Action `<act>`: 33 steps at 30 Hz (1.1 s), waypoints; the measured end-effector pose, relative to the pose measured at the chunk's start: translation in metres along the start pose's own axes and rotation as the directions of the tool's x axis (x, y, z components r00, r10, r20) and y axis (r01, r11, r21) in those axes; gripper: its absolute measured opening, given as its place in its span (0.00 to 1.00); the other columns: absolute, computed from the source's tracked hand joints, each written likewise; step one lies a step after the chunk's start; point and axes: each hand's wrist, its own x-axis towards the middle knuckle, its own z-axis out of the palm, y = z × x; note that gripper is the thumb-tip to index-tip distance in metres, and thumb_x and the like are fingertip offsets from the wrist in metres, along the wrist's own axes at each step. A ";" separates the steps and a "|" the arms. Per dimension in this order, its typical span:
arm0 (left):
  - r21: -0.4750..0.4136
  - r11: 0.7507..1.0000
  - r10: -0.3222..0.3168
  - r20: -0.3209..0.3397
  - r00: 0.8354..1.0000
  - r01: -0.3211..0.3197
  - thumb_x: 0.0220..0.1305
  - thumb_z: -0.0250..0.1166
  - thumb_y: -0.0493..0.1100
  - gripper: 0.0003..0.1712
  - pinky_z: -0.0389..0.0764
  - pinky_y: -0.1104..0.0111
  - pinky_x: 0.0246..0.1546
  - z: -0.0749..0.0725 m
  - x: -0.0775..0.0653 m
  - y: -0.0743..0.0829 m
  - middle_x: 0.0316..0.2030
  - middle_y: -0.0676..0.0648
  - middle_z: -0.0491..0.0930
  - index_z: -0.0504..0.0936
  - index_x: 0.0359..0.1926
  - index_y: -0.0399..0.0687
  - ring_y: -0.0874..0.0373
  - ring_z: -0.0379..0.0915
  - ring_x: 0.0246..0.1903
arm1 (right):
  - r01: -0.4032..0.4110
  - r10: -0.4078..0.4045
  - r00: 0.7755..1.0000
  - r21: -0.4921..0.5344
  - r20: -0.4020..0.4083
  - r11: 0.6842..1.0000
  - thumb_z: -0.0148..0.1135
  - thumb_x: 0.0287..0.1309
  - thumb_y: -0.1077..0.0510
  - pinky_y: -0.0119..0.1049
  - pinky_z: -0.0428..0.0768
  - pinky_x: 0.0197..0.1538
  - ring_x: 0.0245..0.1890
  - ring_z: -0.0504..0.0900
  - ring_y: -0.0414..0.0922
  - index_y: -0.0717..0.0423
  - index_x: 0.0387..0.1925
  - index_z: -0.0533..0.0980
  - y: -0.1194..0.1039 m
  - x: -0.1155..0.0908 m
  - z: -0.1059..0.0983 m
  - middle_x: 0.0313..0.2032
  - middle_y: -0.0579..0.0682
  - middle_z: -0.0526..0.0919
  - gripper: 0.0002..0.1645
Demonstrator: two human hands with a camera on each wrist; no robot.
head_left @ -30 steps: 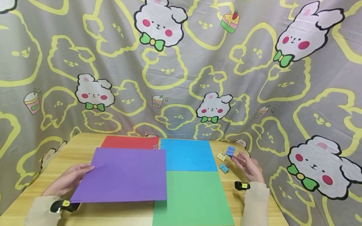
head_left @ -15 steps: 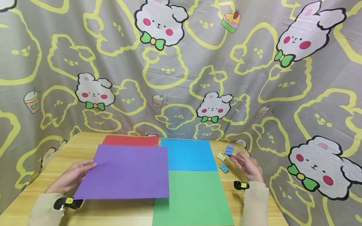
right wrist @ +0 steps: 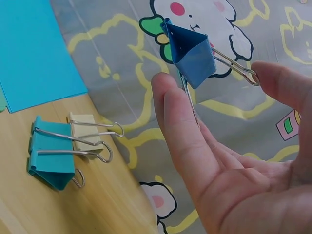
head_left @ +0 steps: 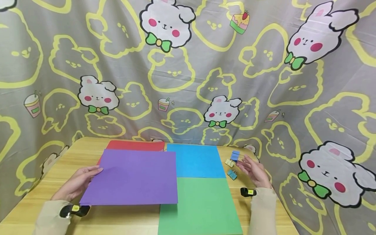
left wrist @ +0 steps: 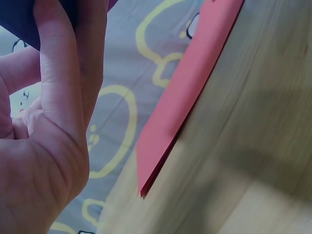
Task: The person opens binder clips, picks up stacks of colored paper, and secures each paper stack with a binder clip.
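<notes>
My left hand grips the left edge of a purple sheet or stack of paper, raised above the table. It partly covers the red paper behind it and overlaps the green paper. In the left wrist view the purple paper looks dark, cut off at the upper left. My right hand holds a blue binder clip up by its wire handles, thumb on one and fingers against the other. Below lie a teal binder clip and a pale yellow binder clip.
Blue paper lies behind the green paper on the wooden table. Edge-on, the red paper shows several layers in the left wrist view. A patterned grey curtain hangs behind the table's far edge.
The left hand has carried the purple paper a little right and away from me. The right hand, with the blue binder clip, has shifted slightly left toward the other clips.
</notes>
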 end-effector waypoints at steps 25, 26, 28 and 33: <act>-0.160 0.986 0.040 0.024 0.999 -0.036 0.78 0.47 0.43 0.06 0.86 0.65 0.38 0.021 0.012 -0.007 0.35 0.57 0.84 0.70 0.50 0.58 0.63 0.83 0.35 | 0.014 -0.016 1.000 -0.067 -0.018 0.998 0.54 0.72 0.48 0.30 0.83 0.51 0.41 0.87 0.40 0.75 0.68 0.54 0.003 0.005 0.024 0.39 0.49 0.84 0.40; -0.166 0.985 0.038 0.020 0.999 -0.034 0.78 0.47 0.43 0.06 0.86 0.65 0.37 0.022 0.013 -0.007 0.35 0.57 0.84 0.70 0.50 0.58 0.63 0.83 0.35 | 0.015 -0.016 1.000 -0.058 -0.016 0.998 0.54 0.72 0.49 0.31 0.83 0.52 0.41 0.87 0.40 0.75 0.68 0.54 0.003 0.005 0.025 0.39 0.49 0.83 0.40; -0.172 0.984 0.037 0.016 0.999 -0.033 0.77 0.48 0.44 0.06 0.86 0.65 0.36 0.023 0.014 -0.007 0.35 0.58 0.84 0.70 0.50 0.59 0.63 0.83 0.34 | 0.013 -0.014 1.000 -0.033 -0.021 0.999 0.55 0.71 0.49 0.32 0.83 0.53 0.42 0.87 0.42 0.75 0.67 0.55 0.003 0.004 0.028 0.40 0.50 0.83 0.39; -0.169 0.985 0.037 0.009 0.999 -0.035 0.77 0.49 0.44 0.06 0.86 0.66 0.35 0.027 0.018 -0.006 0.34 0.58 0.84 0.69 0.49 0.59 0.63 0.83 0.34 | 0.005 -0.004 1.000 0.012 -0.015 1.000 0.57 0.70 0.50 0.33 0.83 0.54 0.44 0.87 0.44 0.71 0.62 0.61 0.002 0.003 0.033 0.43 0.53 0.81 0.33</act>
